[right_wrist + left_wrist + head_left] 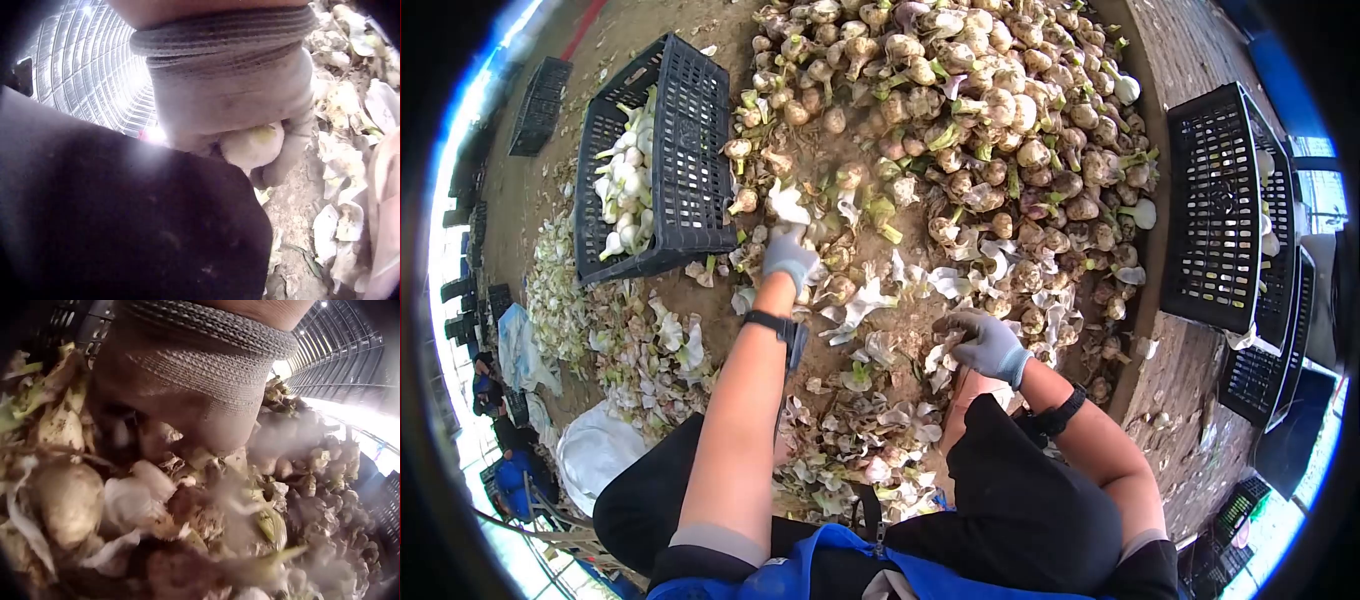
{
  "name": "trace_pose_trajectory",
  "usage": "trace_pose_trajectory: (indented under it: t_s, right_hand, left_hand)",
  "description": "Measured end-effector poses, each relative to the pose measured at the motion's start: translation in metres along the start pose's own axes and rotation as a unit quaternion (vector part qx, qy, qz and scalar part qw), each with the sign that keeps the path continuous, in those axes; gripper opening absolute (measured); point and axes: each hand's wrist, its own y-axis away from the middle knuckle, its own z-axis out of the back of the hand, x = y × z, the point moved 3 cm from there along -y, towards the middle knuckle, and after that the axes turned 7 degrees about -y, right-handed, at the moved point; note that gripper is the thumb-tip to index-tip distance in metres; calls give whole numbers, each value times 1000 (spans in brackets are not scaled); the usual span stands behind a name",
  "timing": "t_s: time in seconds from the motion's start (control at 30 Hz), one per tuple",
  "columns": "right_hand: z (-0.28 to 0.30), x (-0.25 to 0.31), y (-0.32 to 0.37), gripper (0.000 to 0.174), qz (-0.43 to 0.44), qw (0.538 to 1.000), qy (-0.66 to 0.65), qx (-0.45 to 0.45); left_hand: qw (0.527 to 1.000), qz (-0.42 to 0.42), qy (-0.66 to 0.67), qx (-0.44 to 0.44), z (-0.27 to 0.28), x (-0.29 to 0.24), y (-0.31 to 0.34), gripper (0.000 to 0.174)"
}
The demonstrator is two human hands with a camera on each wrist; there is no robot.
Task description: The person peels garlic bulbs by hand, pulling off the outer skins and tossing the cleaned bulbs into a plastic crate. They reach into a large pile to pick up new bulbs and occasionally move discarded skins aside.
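A big heap of unpeeled garlic bulbs (990, 120) covers the ground ahead of me. My left hand (788, 258), in a grey glove, reaches to the heap's near left edge. Its fingers curl on a pale bulb (786, 206) that sticks out past the fingertips. In the left wrist view the glove (200, 381) presses down among dirty bulbs (65, 500), and its fingers are hidden. My right hand (990, 345), also gloved, stays close to my knee and grips a peeled whitish bulb (253, 145) in its palm.
A black crate (685, 150) with white peeled bulbs lies tilted at the left. Empty black crates (1215, 210) are stacked at the right past a raised edge. Loose skins (860, 440) litter the ground between my legs, and more lie at the left (640, 350).
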Motion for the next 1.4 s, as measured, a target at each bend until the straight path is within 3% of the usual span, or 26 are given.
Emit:
trace_pose_trajectory:
  t_s: [0.07, 0.1, 0.13, 0.17, 0.2, 0.27, 0.3, 0.33, 0.37, 0.4, 0.5, 0.53, 0.6, 0.63, 0.67, 0.7, 0.73, 0.77, 0.87, 0.9, 1.03, 1.13, 1.2, 1.33, 1.37, 1.4]
  right_hand:
    - [3, 6, -4, 25, -34, 999, -14, -20]
    - [3, 21, -6, 26, -96, 993, -71, -13]
    - [0, 27, -5, 28, -160, 979, -128, -5]
    - [-5, 24, -9, 40, -85, 977, -188, 46]
    - [-10, 28, -10, 40, -87, 978, -187, 45]
    - [-23, 51, -11, 55, 32, 949, -306, 70]
    - [-18, 52, -12, 67, 10, 972, -216, 89]
    - [-16, 52, -21, 69, 272, 954, 124, -7]
    - [-16, 30, -24, 68, 123, 987, -101, 14]
    - [-22, 30, -22, 67, -35, 947, -319, 35]
    - [-21, 49, -9, 59, 18, 934, -356, -1]
    - [-20, 53, -6, 59, 17, 935, -355, -1]
    - [-16, 57, -2, 50, -8, 959, -279, -41]
    - [-17, 62, -2, 51, 19, 975, -188, -118]
    - [-16, 59, -1, 51, 21, 975, -188, -118]
    - [-11, 67, 3, 53, 156, 973, -29, -165]
    - [-11, 76, 8, 55, 284, 927, 132, -205]
    - [-10, 81, 11, 55, 345, 889, 194, -231]
    - [-16, 71, 18, 47, 364, 864, 262, -231]
    - [-19, 81, 18, 44, 412, 830, 292, -237]
    - [-18, 81, 21, 44, 413, 824, 276, -273]
    - [-17, 81, 22, 46, 433, 809, 289, -273]
    - [-15, 82, 24, 49, 387, 856, 219, -264]
    - [-18, 86, 22, 46, 355, 903, 137, -201]
    - [-21, 81, 16, 38, 268, 945, -25, -184]
    - [-23, 75, 11, 31, 171, 954, -187, -161]
  left_hand:
    - [985, -53, 163, -11, -16, 17, 8, 51]
    - [917, -35, 394, 53, -11, 6, 34, 46]
    - [791, -12, 601, 115, 0, -15, 71, 42]
    - [730, -42, 661, 172, 3, -30, 95, 38]
    - [659, -73, 713, 225, 3, -45, 115, 34]
    - [611, -121, 759, 190, -6, -70, 145, 28]
    - [557, -158, 779, 241, 2, -83, 166, 30]
    - [620, -149, 747, 186, 0, -86, 175, 30]
    - [601, -141, 760, 204, 0, -89, 179, 31]
    - [582, -132, 771, 221, -1, -91, 181, 31]
    - [607, -158, 760, 174, -14, -90, 183, 30]
    - [606, -158, 760, 174, -15, -91, 184, 30]
    - [524, -118, 816, 213, -10, -96, 184, 31]
    - [458, -62, 850, 252, 2, -101, 190, 41]
    - [458, -63, 850, 252, 7, -102, 193, 41]
    - [439, -74, 845, 295, 10, -105, 197, 43]
    - [419, -83, 839, 336, 11, -107, 199, 45]
    - [420, -84, 839, 336, 9, -107, 200, 45]
    - [597, -190, 757, 186, 0, -109, 201, 46]
    - [615, -176, 751, 165, -1, -113, 203, 40]
    - [613, -183, 753, 153, 2, -118, 211, 38]
    - [663, -180, 714, 138, 2, -115, 210, 41]
    - [715, -260, 647, 52, 3, -115, 207, 50]
    - [701, -222, 676, 45, 2, -115, 209, 45]
    - [734, -262, 627, -13, 0, -113, 207, 38]
    - [760, -300, 572, -71, -1, -112, 208, 33]
